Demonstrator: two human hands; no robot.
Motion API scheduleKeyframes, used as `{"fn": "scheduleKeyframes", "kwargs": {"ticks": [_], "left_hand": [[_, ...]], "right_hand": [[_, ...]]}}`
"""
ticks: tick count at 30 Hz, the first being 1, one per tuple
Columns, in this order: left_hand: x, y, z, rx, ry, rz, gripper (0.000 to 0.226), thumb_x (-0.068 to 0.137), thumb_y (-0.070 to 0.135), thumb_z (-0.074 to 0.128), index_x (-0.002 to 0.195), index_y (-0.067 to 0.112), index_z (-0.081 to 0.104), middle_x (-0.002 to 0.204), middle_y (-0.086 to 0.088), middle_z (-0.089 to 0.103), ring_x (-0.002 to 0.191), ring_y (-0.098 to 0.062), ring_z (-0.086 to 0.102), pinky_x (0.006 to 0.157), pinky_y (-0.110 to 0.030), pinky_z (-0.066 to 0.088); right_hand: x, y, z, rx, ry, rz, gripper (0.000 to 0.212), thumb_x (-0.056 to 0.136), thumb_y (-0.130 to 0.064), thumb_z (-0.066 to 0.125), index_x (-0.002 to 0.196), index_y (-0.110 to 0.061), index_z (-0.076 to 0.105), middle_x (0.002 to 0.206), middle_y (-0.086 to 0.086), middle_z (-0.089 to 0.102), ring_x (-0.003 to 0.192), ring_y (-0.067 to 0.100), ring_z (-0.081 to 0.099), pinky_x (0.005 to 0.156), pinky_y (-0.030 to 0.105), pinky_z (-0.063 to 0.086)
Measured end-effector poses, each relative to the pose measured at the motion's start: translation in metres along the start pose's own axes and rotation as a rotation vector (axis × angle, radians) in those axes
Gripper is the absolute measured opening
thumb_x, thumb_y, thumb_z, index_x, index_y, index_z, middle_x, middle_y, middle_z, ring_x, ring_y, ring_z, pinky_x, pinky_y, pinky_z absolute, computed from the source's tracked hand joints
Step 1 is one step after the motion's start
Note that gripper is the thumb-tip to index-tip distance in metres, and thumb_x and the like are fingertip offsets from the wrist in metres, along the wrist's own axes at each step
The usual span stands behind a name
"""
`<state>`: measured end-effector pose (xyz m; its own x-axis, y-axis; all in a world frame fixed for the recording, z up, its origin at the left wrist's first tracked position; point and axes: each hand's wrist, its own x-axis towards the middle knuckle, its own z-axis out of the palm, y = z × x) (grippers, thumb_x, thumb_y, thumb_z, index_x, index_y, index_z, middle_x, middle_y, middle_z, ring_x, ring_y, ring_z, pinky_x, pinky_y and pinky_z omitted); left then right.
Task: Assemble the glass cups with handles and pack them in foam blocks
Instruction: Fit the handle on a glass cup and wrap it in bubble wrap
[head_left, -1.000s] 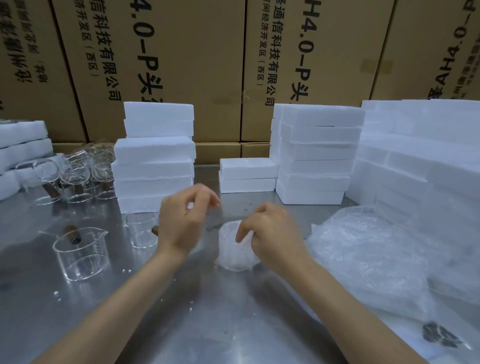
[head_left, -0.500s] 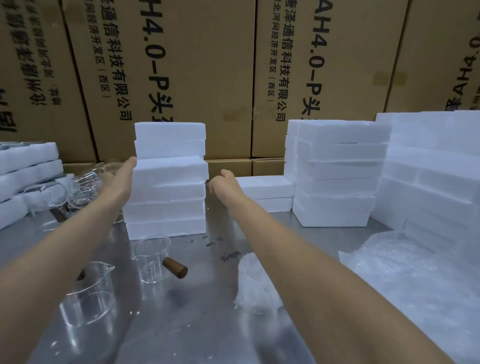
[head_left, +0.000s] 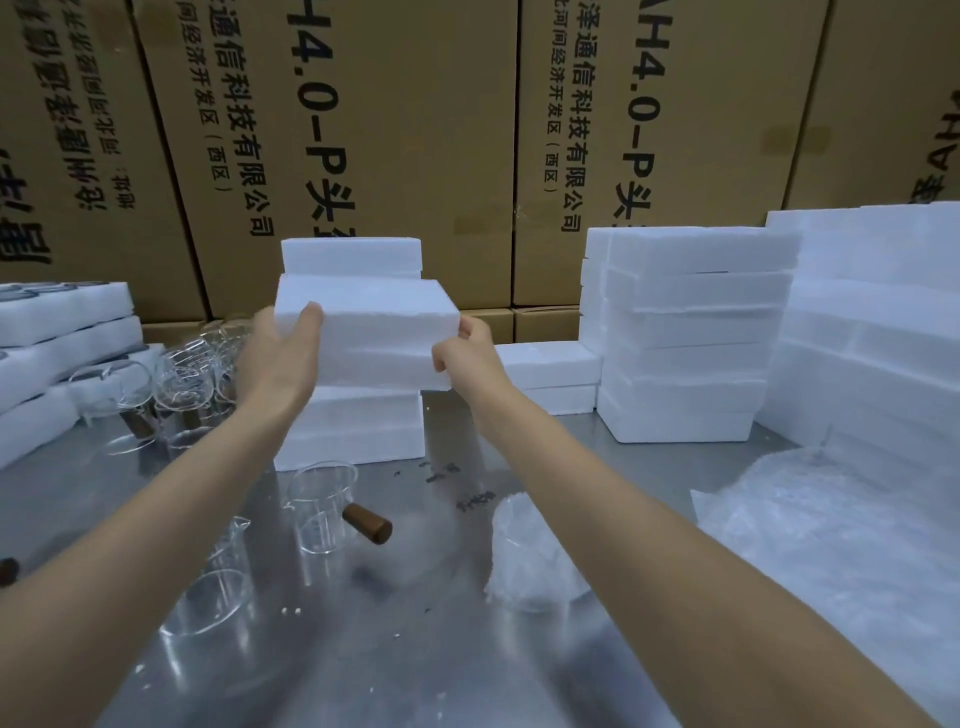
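Both hands grip a white foam block (head_left: 366, 332) at its two ends, the left hand (head_left: 280, 348) with its thumb curled over the front upper edge, the right hand (head_left: 467, 348) pinching the opposite end. It is held above the rest of its stack (head_left: 353, 431), at the back of a steel worktop (head_left: 415, 649). Nearer, a glass cup with a brown handle (head_left: 324, 512) stands beside a cup wrapped in bubble film (head_left: 530, 556). More glass cups (head_left: 171, 384) cluster at left, before cardboard cartons (head_left: 395, 130).
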<state>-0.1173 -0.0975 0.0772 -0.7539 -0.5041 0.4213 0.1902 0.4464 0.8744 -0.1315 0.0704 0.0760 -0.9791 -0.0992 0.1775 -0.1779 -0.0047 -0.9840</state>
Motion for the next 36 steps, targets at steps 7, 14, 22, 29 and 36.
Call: {"fn": "scheduleKeyframes", "kwargs": {"ticks": [7, 14, 22, 29, 36], "left_hand": [[-0.071, 0.046, 0.025, -0.167, -0.135, 0.089, 0.061, 0.093, 0.051, 0.046, 0.143, 0.02, 0.03, 0.14, -0.005, 0.044, 0.123, -0.023, 0.046, 0.102, -0.041, 0.038], [-0.132, 0.028, 0.072, -0.212, -0.369, -0.102, 0.061, 0.094, 0.053, 0.044, 0.144, 0.02, 0.028, 0.134, 0.0, 0.04, 0.114, -0.014, 0.041, 0.089, -0.03, 0.031], [-0.137, -0.011, 0.087, -0.218, -0.434, -0.321, 0.055, 0.092, 0.054, 0.049, 0.122, 0.01, 0.038, 0.12, -0.015, 0.048, 0.109, -0.032, 0.051, 0.093, -0.047, 0.044], [-0.119, -0.002, 0.068, -0.104, -0.668, -0.503, 0.077, 0.079, 0.075, 0.047, 0.13, 0.018, 0.046, 0.117, -0.005, 0.058, 0.094, -0.028, 0.065, 0.064, -0.033, 0.053], [-0.108, -0.001, 0.054, 0.01, -0.685, -0.31, 0.109, 0.055, 0.083, 0.064, 0.137, 0.02, 0.029, 0.142, -0.003, 0.037, 0.123, -0.026, 0.048, 0.096, -0.039, 0.045]], "right_hand": [[-0.051, -0.001, -0.076, 0.0, 0.18, -0.113, 0.052, 0.078, 0.0, 0.045, 0.122, -0.025, 0.038, 0.102, -0.017, 0.051, 0.092, 0.002, 0.048, 0.067, 0.021, 0.037], [-0.087, 0.034, -0.136, -0.076, 0.264, 0.056, 0.046, 0.081, -0.003, 0.048, 0.122, -0.02, 0.039, 0.097, -0.015, 0.048, 0.087, 0.002, 0.047, 0.069, 0.023, 0.038], [-0.097, 0.059, -0.138, -0.187, 0.274, 0.235, 0.041, 0.076, -0.02, 0.054, 0.112, -0.024, 0.036, 0.099, -0.002, 0.048, 0.082, 0.013, 0.047, 0.059, 0.029, 0.037], [-0.104, 0.049, -0.152, -0.263, 0.31, 0.3, 0.036, 0.081, -0.03, 0.052, 0.112, -0.016, 0.04, 0.09, 0.0, 0.041, 0.079, 0.015, 0.045, 0.073, 0.036, 0.043], [-0.107, 0.045, -0.149, -0.424, 0.402, 0.184, 0.033, 0.081, -0.051, 0.052, 0.081, -0.022, 0.036, 0.091, 0.0, 0.04, 0.079, 0.019, 0.048, 0.061, 0.031, 0.041]]}}
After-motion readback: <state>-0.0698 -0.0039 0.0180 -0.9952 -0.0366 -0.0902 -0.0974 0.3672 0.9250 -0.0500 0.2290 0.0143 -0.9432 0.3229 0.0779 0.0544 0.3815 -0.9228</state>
